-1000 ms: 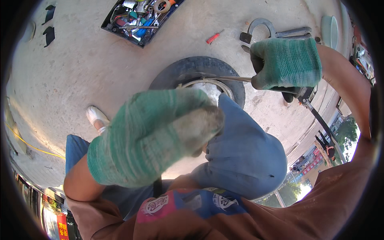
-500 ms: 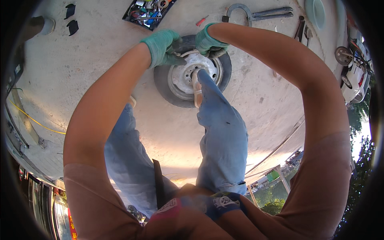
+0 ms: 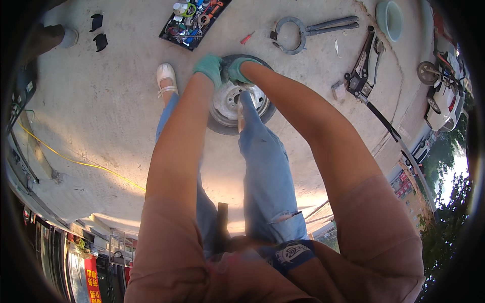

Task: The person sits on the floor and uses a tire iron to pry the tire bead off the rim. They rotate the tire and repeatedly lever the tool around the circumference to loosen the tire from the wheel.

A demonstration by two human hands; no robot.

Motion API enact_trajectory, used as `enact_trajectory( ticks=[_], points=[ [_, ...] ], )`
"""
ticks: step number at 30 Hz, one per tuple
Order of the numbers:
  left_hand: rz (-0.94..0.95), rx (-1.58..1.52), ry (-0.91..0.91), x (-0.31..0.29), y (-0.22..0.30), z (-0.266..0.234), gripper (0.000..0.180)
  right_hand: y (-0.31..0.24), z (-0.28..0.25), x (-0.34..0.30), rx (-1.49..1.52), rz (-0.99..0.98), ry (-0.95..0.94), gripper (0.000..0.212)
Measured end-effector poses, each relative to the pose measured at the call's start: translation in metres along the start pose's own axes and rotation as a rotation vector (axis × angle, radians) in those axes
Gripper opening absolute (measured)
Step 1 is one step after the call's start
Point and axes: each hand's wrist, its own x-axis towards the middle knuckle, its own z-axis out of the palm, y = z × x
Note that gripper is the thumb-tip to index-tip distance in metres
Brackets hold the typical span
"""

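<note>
A black tire on a silver-white steel rim, a car wheel, lies flat on the ground. My right foot stands on its rim. Both hands wear green knitted gloves with dark palms. At the wheel's far left edge my left hand is closed, its fingers mostly turned out of sight. Close beside it, over the far part of the tire, my right hand curls inward. Something dark shows between the two hands; whether it is glove palm, tire or a held piece I cannot make out.
Beyond the wheel sit a black tool tray, a red-handled tool and a large ring-jawed clamp. To the right are a floor jack, a brick and a pale basin. A yellow cable runs along the left.
My hands have come together toward the wheel's far left edge; they were apart before. My left foot now shows left of the wheel, and the view has shifted.
</note>
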Motion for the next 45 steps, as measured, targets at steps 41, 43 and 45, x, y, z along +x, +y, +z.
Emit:
enact_trajectory(
  ticks=[41, 43, 45],
  points=[
    [0.029, 0.193, 0.14, -0.044, -0.077, -0.075, 0.013, 0.067, -0.056, -0.027, -0.129, 0.009, -0.179, 0.015],
    [0.039, 0.224, 0.131, -0.036, -0.081, -0.071, 0.014, 0.055, -0.089, -0.023, -0.375, 0.002, -0.197, 0.016],
    [0.06, 0.161, 0.142, -0.035, -0.087, -0.069, 0.013, 0.041, -0.104, 0.006, -0.718, -0.076, -0.316, 0.01]
  ],
)
